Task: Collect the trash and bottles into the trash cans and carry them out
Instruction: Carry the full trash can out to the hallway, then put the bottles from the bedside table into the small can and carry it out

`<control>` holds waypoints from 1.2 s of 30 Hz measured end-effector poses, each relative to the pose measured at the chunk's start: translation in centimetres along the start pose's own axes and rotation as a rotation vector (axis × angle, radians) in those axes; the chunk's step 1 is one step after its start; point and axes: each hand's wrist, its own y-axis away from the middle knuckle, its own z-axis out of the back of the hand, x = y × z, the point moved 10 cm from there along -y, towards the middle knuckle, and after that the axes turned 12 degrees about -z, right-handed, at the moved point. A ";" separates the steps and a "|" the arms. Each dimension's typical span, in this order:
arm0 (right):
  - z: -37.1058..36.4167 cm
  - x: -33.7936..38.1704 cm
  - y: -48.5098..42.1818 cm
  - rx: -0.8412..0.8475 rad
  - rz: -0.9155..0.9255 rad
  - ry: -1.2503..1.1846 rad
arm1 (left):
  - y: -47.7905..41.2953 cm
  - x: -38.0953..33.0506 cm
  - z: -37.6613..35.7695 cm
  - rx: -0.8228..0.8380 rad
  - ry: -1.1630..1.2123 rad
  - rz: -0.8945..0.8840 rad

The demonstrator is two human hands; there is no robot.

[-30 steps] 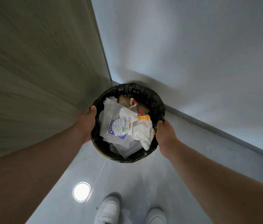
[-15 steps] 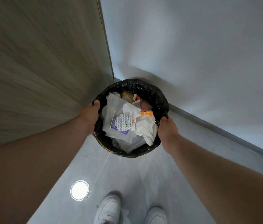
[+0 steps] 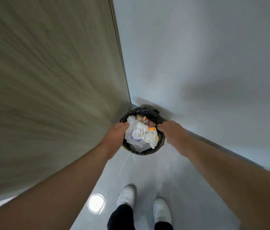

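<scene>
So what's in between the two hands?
The trash: crumpled paper, clear plastic and a round lid, piled in the black-lined bin. The left hand and right hand sit at opposite sides of its rim. The head view shows it.
</scene>
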 end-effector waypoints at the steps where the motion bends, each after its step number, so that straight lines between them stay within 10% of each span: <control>1: 0.6 1.1 2.5 0.028 0.023 -0.041 | 2.1 -1.9 0.3 -0.008 0.027 -0.004; 17: 3.1 10.5 43.2 0.391 0.543 -0.105 | 39.9 -26.5 14.7 -0.390 0.223 -0.446; 36: -25.4 8.4 73.3 0.848 0.932 0.436 | 81.3 -12.7 32.4 -1.247 0.300 -0.400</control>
